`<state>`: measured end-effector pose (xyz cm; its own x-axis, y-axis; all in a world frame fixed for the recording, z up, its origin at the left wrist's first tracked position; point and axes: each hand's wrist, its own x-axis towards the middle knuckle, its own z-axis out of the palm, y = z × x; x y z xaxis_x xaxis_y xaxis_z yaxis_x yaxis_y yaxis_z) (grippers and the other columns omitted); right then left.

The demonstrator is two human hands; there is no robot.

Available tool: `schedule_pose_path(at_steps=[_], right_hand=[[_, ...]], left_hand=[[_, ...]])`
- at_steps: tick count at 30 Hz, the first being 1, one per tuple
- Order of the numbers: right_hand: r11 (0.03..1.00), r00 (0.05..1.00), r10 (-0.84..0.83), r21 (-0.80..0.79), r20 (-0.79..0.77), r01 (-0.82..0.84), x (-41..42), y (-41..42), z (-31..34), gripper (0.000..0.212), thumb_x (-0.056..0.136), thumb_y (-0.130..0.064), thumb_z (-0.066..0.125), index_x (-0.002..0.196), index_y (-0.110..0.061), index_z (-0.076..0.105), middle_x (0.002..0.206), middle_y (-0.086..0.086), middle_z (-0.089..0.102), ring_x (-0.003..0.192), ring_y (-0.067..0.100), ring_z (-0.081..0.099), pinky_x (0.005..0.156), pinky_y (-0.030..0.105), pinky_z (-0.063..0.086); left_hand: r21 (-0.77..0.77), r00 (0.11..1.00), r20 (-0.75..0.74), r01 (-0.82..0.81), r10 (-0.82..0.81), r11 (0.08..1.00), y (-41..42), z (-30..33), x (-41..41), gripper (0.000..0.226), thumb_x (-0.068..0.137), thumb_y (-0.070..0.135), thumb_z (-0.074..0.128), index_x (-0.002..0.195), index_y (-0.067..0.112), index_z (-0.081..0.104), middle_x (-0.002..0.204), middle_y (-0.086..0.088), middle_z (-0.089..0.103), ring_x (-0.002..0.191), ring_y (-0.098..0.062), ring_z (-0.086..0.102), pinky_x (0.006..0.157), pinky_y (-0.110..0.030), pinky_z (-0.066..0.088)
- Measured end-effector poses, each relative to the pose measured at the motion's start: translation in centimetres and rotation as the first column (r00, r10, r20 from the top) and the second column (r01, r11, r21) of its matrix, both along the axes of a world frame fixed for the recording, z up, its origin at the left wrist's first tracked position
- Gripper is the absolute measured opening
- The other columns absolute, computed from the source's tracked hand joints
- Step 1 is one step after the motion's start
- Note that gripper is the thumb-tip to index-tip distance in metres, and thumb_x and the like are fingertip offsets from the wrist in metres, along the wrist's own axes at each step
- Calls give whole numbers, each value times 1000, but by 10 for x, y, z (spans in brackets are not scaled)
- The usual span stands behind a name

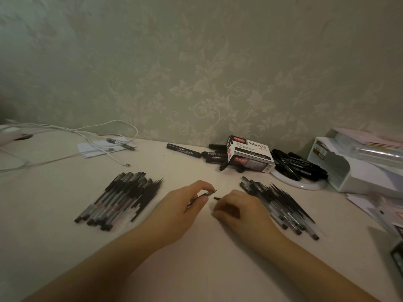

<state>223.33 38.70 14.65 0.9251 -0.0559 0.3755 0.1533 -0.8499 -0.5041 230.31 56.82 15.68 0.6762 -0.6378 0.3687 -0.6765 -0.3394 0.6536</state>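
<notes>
While a thin refill [205,195] is pinched by the fingers of the left hand [185,207] and a dark pen part [218,199] is gripped in the right hand [238,209], tips just apart over the tabletop [202,258] between the left pile [117,199] and the right pile [281,208] of pens, the joining is judged unfinished and the work roughly midway.

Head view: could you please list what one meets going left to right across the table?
White cables, left pen pile, left hand pinching a pen, right hand gripping a pen part, right pen pile, white organizer.
</notes>
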Motion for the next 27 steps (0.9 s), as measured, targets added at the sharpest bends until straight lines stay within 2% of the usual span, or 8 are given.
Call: schedule_pose_path(at_steps=[1,3,5,7,13,19,27], right_hand=[[998,1000,-9,57,12,8,0,0,0,0,87,-25,74,87,-25,74,82,-11,65,79,1,58,68,10,40],[958,999,-50,285,18,43,1,-2,1,5,88,-20,72,87,-25,74,82,-10,70,79,2,63,71,13,47],[837,999,-50,547,20,31,2,-3,6,9,89,-15,71,89,-23,74,81,-6,73,74,2,66,67,14,51],[748,999,-20,663,38,-10,2,-3,9,9,88,-10,71,91,-19,74,78,0,74,69,5,66,65,13,51],[759,997,77,647,20,-72,1,0,7,10,88,-10,71,91,-19,74,82,1,74,70,8,67,67,16,53],[749,997,-9,661,78,-45,2,-3,10,12,88,-12,71,90,-23,73,79,-3,73,70,3,66,66,13,51],[766,994,104,636,13,-89,0,1,9,10,86,-10,72,92,-18,73,83,1,74,73,9,68,69,18,54]], left_hand=[[10,1000,8,0,0,1000,0,0,0,21,99,30,46,113,41,55,66,17,53,56,1,48,51,-13,31],[44,1000,29,-3,2,999,1,0,0,21,99,31,46,114,41,56,69,29,54,61,5,50,53,-12,32],[62,999,42,4,-6,998,1,0,0,20,99,32,45,114,41,56,71,30,54,63,3,50,54,-14,31],[66,999,42,17,-20,998,1,0,-1,20,99,32,46,114,41,56,71,28,54,64,2,50,55,-15,31],[71,996,47,69,-72,995,0,2,-3,19,99,30,47,110,41,58,73,26,53,64,1,49,56,-13,32],[54,997,63,45,-49,997,0,1,0,20,99,31,46,112,42,56,71,14,53,63,-2,49,58,-19,36],[80,996,73,48,-54,996,0,0,-1,14,98,36,46,109,40,54,72,11,54,63,-3,49,55,-16,34]])
